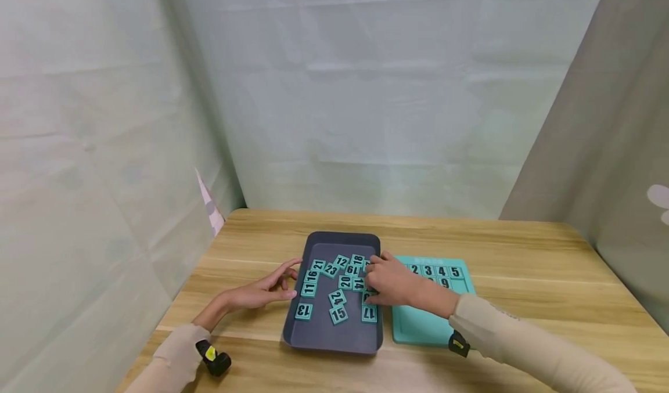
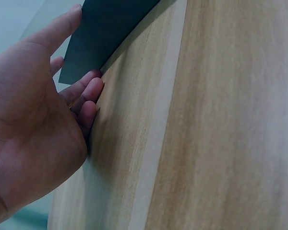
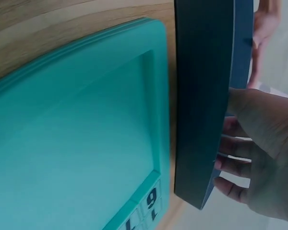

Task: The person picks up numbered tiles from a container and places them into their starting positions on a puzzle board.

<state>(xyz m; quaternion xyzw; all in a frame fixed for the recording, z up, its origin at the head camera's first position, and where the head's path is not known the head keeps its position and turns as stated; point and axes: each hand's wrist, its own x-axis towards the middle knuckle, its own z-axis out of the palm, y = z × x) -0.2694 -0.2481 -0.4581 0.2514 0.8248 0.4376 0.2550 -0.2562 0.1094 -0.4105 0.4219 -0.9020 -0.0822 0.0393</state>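
Note:
A dark grey tray holds several loose teal number tiles, among them the 15 tile, the 13 tile and the 17 tile. My left hand rests at the tray's left rim, thumb and forefinger stretched toward it, the other fingers loosely bent. Over the right rim reaches my right hand, its fingers spread down at the tiles along that side and covering some of them. In the right wrist view those fingers stand apart at the tray wall; their tips are partly hidden.
Right of the tray lies a teal number board, partly under my right forearm. Tiles such as 2, 3, 4 and 5 sit in its far rows; its near part is bare. The wooden table meets hanging cloth at the back and sides.

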